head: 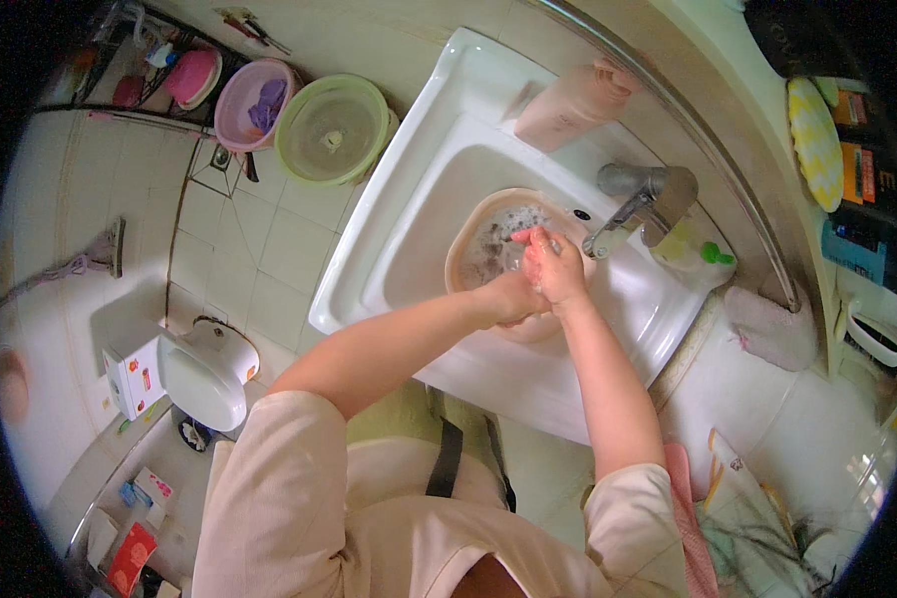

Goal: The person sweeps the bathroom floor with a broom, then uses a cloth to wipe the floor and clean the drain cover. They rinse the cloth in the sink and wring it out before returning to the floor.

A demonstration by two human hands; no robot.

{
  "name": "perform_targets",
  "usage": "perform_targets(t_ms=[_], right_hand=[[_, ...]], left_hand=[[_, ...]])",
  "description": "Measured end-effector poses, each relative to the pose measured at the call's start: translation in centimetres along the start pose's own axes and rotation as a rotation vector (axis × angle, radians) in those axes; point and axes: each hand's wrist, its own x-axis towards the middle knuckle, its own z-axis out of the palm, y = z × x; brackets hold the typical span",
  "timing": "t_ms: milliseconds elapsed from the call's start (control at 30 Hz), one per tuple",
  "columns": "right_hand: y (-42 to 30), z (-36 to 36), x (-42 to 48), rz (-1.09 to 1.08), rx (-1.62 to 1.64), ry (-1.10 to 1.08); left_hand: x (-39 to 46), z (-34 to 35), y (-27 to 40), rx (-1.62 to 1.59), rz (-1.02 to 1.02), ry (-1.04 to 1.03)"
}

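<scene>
My left hand and my right hand are pressed together above a pale peach plastic basin. Wet, reddish fingers show between them. Whether something small lies in the palms is hidden. Below them, sudsy water with white foam and dark patches fills the basin. The basin sits inside a white ceramic washbasin. A chrome faucet rises to the right of my right hand, its spout end close to the basin's rim.
A pink bottle stands on the washbasin's back ledge, and a green-topped bottle near its right corner. A metal rail curves above. Left on the tiled floor are a green basin, a pink tub and a toilet.
</scene>
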Motion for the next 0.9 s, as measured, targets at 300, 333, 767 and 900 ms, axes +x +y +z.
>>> perform_targets(t_ms=[300,333,767,900], right_hand=[[5.7,-0.7,3.3,-0.001,-0.381,0.358],[6.1,-1.1,3.6,0.019,-0.398,0.356],[10.6,-9.1,-4.4,-0.285,-0.448,0.835],[13.4,-8.3,-6.6,0.19,-0.055,0.518]], left_hand=[[0.2,0.4,-0.4,0.952,0.079,0.044],[-0.3,0.6,0.2,0.911,0.021,0.085],[-6.3,-2.1,-0.5,0.887,0.485,0.655],[-5.8,-2.1,-2.2,0.104,0.436,0.743]])
